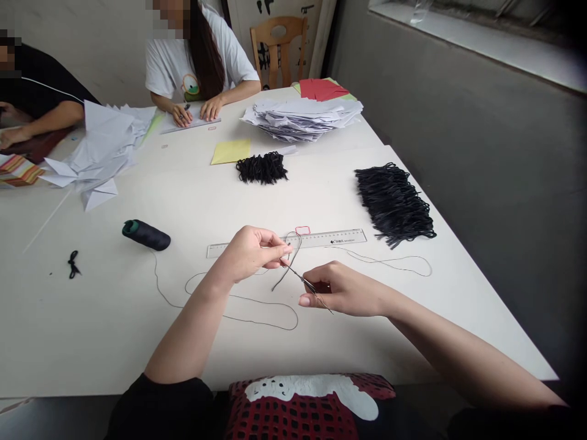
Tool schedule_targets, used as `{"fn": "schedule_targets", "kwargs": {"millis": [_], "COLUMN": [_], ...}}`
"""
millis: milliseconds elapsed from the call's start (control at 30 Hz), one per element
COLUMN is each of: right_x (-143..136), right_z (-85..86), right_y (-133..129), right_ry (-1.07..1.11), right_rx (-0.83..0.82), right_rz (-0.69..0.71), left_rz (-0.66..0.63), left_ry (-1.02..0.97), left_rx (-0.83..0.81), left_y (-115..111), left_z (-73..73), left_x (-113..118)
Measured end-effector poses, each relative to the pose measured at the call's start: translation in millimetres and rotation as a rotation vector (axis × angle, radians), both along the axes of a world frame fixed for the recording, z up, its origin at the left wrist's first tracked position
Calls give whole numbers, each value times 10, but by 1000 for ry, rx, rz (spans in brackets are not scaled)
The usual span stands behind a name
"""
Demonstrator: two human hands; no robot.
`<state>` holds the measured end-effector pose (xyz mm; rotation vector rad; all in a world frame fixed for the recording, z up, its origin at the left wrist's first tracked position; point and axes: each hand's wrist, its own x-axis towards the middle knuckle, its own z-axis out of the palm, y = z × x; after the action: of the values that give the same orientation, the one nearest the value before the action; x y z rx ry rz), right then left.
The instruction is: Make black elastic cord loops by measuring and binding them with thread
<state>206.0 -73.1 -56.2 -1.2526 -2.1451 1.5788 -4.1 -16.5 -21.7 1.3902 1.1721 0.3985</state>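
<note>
My left hand [257,249], above the middle of the ruler, has thumb and fingers pinched on a thin black cord [279,280]. Part of this cord stands up in a loop and an end hangs down. Just to its right, my right hand [342,290] is closed on a slim dark metal tool [298,274] whose tip meets the left fingertips; its exact kind is unclear. A clear ruler [348,237] lies beneath and behind the hands. Loose dark thread [261,301] runs across the table from a spool of thread [149,236] on the left.
Bundles of black cord loops lie at the centre [262,168] and right [394,205]. A small knotted cord [73,264] is at left. Behind them are a paper stack [302,116], yellow paper [230,151] and folded white papers [105,146]. Two people sit at the far side.
</note>
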Motion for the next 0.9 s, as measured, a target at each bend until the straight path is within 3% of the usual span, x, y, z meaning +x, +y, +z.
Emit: {"fn": "schedule_targets", "kwargs": {"millis": [467,700,900], "right_x": [-11,105,238], "right_z": [17,108,6], "right_y": [16,-68,-233], "right_ry": [20,-154,-248], "right_rx": [-6,172,188], "right_rz": [-9,15,-28], "left_rz": [18,54,53], "left_ry": [-15,-39,-42], "left_rx": [0,-50,-56], "left_y": [-2,22,12], "left_z": [14,32,76], "left_x": [-4,-28,-46]}}
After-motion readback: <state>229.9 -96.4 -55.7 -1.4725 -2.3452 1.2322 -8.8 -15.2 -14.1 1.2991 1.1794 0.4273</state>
